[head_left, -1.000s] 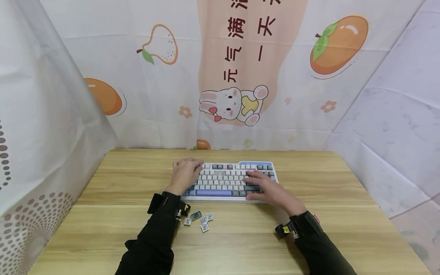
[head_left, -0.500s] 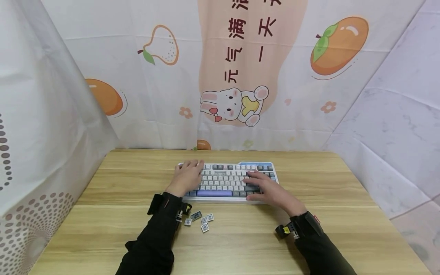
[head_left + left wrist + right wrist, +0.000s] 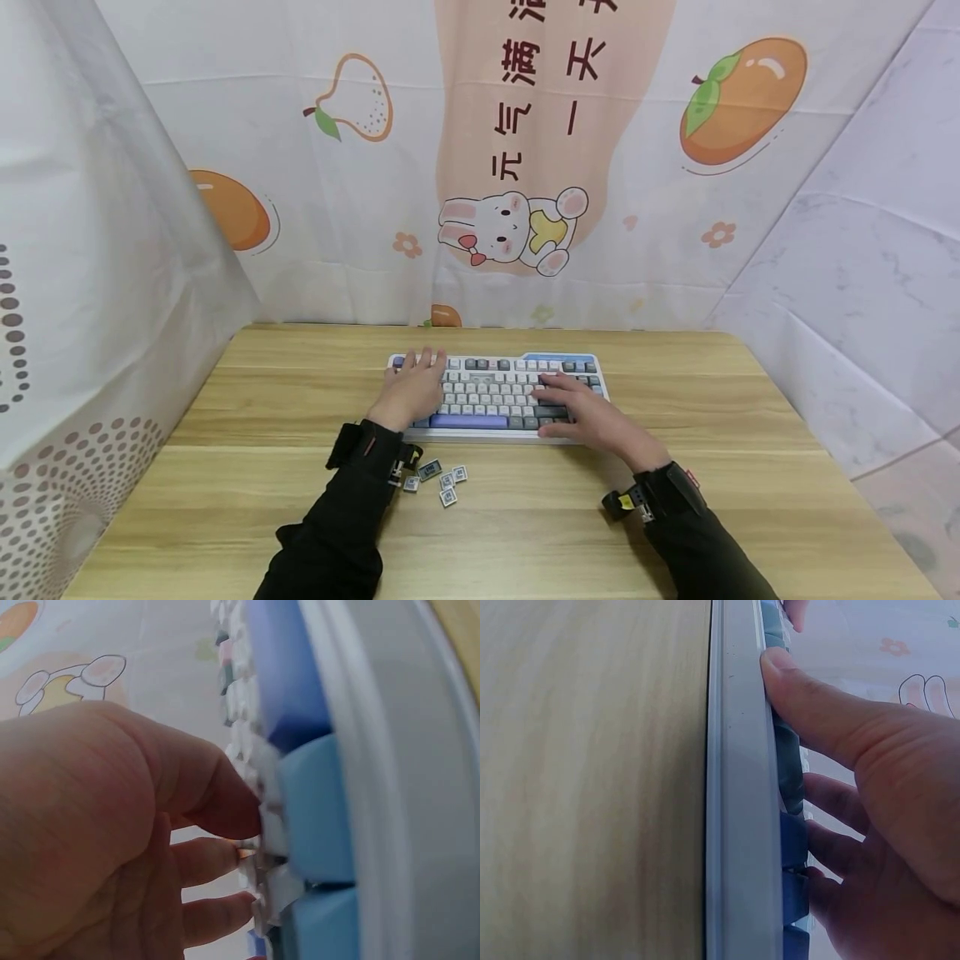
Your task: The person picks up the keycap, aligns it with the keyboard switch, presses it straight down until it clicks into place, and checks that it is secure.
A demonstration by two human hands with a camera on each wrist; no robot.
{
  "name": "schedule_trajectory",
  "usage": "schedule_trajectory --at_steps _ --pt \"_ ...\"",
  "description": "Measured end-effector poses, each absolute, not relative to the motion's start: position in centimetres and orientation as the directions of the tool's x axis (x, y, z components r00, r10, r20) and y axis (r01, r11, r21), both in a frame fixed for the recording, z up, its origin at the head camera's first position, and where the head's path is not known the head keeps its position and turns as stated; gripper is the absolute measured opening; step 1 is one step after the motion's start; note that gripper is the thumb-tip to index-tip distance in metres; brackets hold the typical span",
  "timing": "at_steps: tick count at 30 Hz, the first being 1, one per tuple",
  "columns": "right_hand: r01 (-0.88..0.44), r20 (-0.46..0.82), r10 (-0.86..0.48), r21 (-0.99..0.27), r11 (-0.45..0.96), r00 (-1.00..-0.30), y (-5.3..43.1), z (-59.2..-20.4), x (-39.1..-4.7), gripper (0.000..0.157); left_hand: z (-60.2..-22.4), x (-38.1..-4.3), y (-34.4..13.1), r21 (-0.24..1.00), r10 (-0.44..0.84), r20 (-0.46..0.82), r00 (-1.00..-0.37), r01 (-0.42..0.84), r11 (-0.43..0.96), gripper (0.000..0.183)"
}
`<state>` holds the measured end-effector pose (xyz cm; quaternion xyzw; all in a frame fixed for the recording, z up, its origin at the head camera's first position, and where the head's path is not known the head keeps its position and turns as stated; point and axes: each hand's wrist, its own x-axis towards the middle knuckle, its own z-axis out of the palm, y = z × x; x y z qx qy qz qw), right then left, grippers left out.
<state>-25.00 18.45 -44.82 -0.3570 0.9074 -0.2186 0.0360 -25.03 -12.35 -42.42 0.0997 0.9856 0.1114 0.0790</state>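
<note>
A white and grey keyboard (image 3: pixel 480 400) with a purple spacebar (image 3: pixel 468 422) lies near the middle of the table. Over its left end, my left hand (image 3: pixel 412 392) spreads its fingers across the keys. Its thumb (image 3: pixel 225 791) reaches down among white keys beside the blue ones (image 3: pixel 319 810) in the left wrist view. On the keyboard's right part rests my right hand (image 3: pixel 592 417), fingers spread on the keys. In the right wrist view its thumb (image 3: pixel 795 682) touches near the keyboard's front edge (image 3: pixel 746 787), with the other fingertips at dark keys (image 3: pixel 795 840).
Several loose keycaps (image 3: pixel 447 481), one of them wide and dark (image 3: pixel 430 471), lie on the wooden table (image 3: pixel 540 525) in front of the keyboard, beside the left wrist. A printed white cloth (image 3: pixel 337 208) hangs behind the table, with more cloth at both sides.
My left hand's fingers have shifted slightly to the right and spread more, showing the keyboard's top left corner. The right hand stays in the same place.
</note>
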Motion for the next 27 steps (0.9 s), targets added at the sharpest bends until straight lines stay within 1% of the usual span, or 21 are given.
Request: schedule_trajectory --at_steps 6,13,17,27 --pt "-0.635 0.096 -0.665 -0.422 0.647 -0.741 18.5 -44.8 -25.0 0.063 -42.6 -25.0 -12.0 0.21 0.187 -0.127 -0.974 0.158 0.965 0.059" --pt "-0.639 0.098 -0.667 -0.415 0.647 -0.739 18.7 -44.7 -25.1 0.063 -42.6 -24.8 -11.3 0.113 0.167 -0.106 -0.98 0.155 0.981 0.065" --pt "-0.64 0.096 -0.669 -0.419 0.644 -0.737 18.8 -44.7 -25.0 0.063 -42.6 -24.5 -11.0 0.115 0.166 -0.098 -0.981 0.154 0.981 0.065" --pt "-0.635 0.085 -0.669 -0.42 0.648 -0.739 18.7 -44.4 -24.7 0.063 -42.6 -24.4 -11.0 0.143 0.154 -0.136 -0.979 0.135 0.98 0.066"
